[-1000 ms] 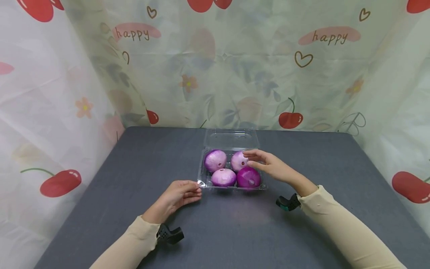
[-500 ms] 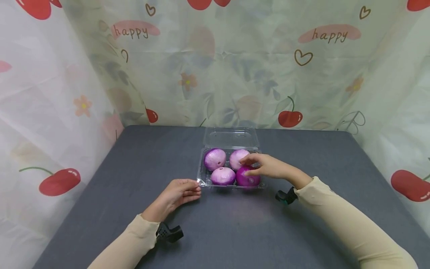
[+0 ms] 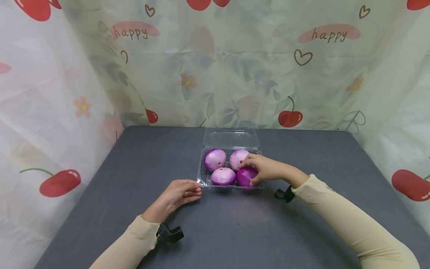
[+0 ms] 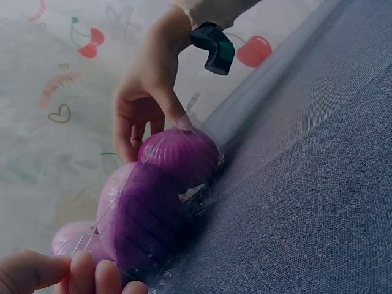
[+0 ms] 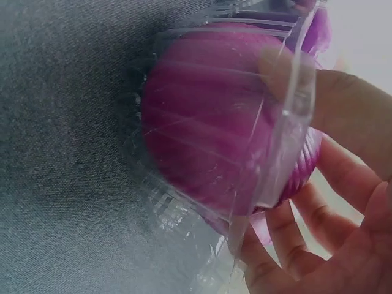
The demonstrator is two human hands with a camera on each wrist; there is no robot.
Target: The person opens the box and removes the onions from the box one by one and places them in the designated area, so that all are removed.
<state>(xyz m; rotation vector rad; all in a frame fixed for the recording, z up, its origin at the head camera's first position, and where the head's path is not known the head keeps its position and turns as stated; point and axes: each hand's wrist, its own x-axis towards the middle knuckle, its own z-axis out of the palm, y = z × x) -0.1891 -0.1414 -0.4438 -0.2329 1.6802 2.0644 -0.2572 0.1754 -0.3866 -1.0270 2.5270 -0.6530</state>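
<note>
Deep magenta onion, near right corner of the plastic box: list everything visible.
The onion is rounded and glossy, deep magenta, with fine lines running down its skin. It sits in the near right compartment of the open, clear plastic box, whose wall shows in front of it. The right hand grips it, thumb on the near side, fingers on the far side. Whether it is lifted or touches the neighbouring onions, I can't tell.
</note>
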